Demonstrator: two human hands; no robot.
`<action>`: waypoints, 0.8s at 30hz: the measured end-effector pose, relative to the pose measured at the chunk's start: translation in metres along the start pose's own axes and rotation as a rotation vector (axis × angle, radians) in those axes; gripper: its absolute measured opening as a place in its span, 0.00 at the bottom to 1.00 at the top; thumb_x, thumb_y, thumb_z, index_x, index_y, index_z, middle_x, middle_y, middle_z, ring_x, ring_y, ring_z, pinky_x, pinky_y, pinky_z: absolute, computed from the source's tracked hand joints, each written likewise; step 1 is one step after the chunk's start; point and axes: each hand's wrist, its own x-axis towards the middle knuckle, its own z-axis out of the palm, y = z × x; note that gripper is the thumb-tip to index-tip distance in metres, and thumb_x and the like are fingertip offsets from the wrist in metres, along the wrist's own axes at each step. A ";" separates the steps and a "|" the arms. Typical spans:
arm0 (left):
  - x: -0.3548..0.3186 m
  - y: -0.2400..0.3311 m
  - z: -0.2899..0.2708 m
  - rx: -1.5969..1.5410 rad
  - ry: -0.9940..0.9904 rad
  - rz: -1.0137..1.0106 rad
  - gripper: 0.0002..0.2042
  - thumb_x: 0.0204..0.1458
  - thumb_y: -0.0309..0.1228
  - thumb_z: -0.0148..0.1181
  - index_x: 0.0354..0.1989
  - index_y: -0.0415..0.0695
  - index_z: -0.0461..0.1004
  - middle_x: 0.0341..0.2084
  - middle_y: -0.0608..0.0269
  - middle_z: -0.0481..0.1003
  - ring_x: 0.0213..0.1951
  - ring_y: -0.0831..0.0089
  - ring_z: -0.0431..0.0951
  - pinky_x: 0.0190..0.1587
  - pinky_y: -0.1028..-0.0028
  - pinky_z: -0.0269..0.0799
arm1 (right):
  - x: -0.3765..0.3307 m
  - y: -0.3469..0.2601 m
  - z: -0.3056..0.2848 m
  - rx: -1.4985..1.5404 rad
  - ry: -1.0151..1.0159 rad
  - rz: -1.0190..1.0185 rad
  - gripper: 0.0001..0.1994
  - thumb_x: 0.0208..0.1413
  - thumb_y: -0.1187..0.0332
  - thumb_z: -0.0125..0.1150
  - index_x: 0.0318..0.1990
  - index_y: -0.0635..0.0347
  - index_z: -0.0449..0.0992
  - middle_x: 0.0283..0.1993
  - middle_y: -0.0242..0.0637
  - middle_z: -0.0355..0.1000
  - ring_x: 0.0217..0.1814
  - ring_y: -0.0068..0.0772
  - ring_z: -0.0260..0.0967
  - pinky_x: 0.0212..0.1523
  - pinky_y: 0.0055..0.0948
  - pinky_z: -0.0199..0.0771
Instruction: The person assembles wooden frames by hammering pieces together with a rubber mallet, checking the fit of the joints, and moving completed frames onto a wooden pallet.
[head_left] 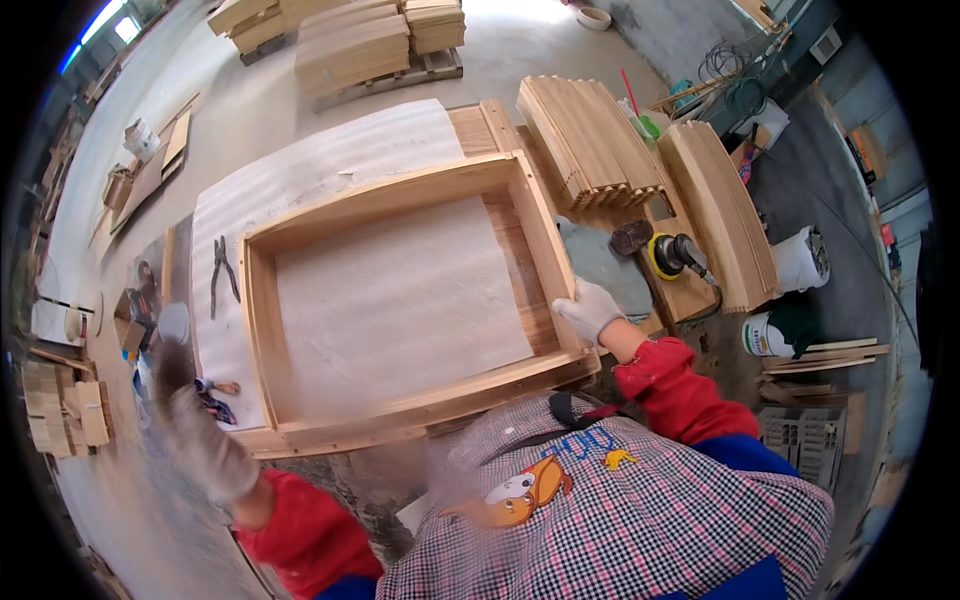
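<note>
A rectangular wooden frame [420,408] lies on the worktable, with a white foam sheet [400,290] showing inside it. My right hand [590,308], in a pale work glove, grips the frame's right side close to the near corner. At the left, away from the frame, my gloved left hand [215,450] is smeared by motion. A dark blurred thing [175,365] extends from its fingers; its kind cannot be made out. Pliers [222,275] rest on the foam left of the frame. A wooden-handled tool [222,387] lies near the frame's left near corner.
Right of the frame are a mallet head [632,237], a yellow-rimmed sander [672,256] and stacked wooden slats [585,140], with another stack [715,215] beyond. White buckets [800,258] stand on the floor at right. Pallets of boards [355,50] stand at the back.
</note>
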 end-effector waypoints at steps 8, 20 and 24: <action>0.016 0.155 0.093 0.218 -0.472 0.618 0.17 0.56 0.31 0.47 0.51 0.35 0.66 0.43 0.58 0.70 0.49 0.69 0.69 0.52 0.73 0.60 | 0.009 -0.013 -0.009 -0.027 0.050 0.002 0.21 0.46 0.52 0.52 0.38 0.64 0.70 0.33 0.59 0.71 0.38 0.60 0.69 0.40 0.46 0.68; 0.020 0.184 0.080 0.221 -0.462 0.522 0.19 0.54 0.33 0.49 0.52 0.36 0.66 0.45 0.56 0.69 0.50 0.68 0.67 0.54 0.71 0.59 | -0.022 -0.012 -0.005 -0.073 0.145 -0.041 0.23 0.48 0.47 0.48 0.39 0.59 0.73 0.37 0.51 0.73 0.39 0.50 0.72 0.40 0.43 0.71; 0.004 0.190 0.066 0.213 -0.423 0.452 0.20 0.53 0.34 0.50 0.52 0.36 0.66 0.45 0.56 0.69 0.51 0.67 0.67 0.54 0.71 0.59 | -0.037 -0.014 -0.011 -0.151 0.068 -0.083 0.22 0.50 0.49 0.48 0.37 0.61 0.73 0.38 0.51 0.72 0.39 0.48 0.72 0.40 0.43 0.72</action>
